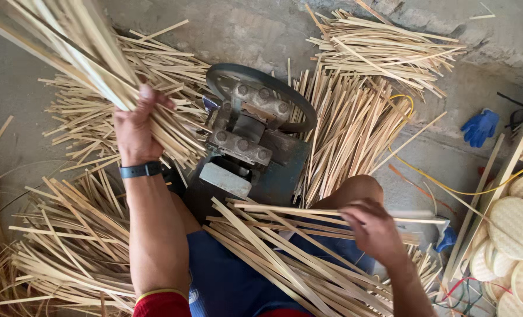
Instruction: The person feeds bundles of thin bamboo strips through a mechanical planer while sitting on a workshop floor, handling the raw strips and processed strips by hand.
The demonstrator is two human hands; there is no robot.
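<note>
My left hand (133, 126) is raised and closed around a thick bundle of pale bamboo strips (79, 50) that fans up to the top left. My right hand (374, 230) reaches over my lap and pinches a few long strips (285, 209) lying across my knees. More strips (291, 264) rest on my blue shorts. Between my knees stands a dark metal machine (250, 138) with a round wheel on top.
Heaps of cut bamboo strips lie on the concrete floor at left (73, 246), behind the machine (349, 123) and at top right (385, 47). A blue glove (480, 126) lies at right. Round woven mats (517, 229) stack at the right edge. A yellow cord (443, 185) crosses the floor.
</note>
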